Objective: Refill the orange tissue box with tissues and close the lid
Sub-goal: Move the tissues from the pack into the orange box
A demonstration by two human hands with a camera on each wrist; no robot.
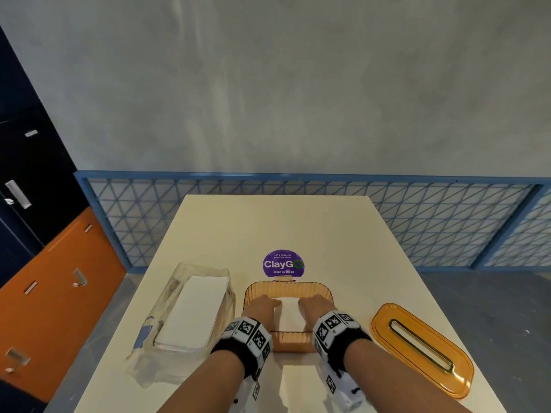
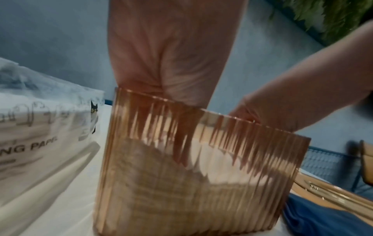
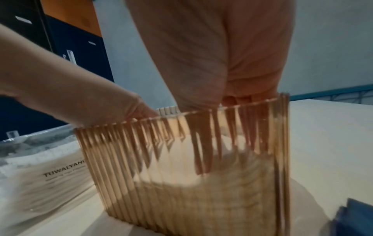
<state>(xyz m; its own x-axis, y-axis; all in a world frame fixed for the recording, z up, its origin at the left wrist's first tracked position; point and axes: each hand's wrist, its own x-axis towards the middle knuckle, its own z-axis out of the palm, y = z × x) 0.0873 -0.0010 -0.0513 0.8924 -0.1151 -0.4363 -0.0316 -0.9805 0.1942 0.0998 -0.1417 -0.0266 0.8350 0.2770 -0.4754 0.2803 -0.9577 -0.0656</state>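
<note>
A: Where the two forearms come in from the bottom edge of the head view, what do the hands do?

B: Both go down into the orange tissue box (image 1: 288, 289), which stands open at the lower centre of the frame; the left hand (image 1: 262, 307) is in its left part and the right hand (image 1: 316, 306) in its right part; between them lies a white stack of tissues (image 1: 288, 311).

A: Are the hands gripping the stack?

B: I cannot tell; in the left wrist view the palm (image 2: 171, 52) goes below the rim and the fingers are seen only through the ribbed wall (image 2: 201, 183), broken into stripes; in the right wrist view it is the same; they reach down to the white stack, but if they pinch it or only press on it is not clear.

A: And the lid?

B: The orange lid (image 1: 422, 347) lies flat on the cream table (image 1: 268, 222), at the lower right of the frame, just beside the box and apart from it; its long slot faces up.

A: What is at the left?

B: A clear plastic pack (image 1: 182, 317) with more white tissues inside, at the lower left, close to the box.

A: Farther up in the frame?

B: A round purple sticker (image 1: 283, 263) with "ClayGo" is on the table just above the box; behind the table stands a blue mesh fence (image 1: 447, 222), and above it a grey wall; dark and orange lockers (image 1: 44, 263) fill the left edge.
</note>
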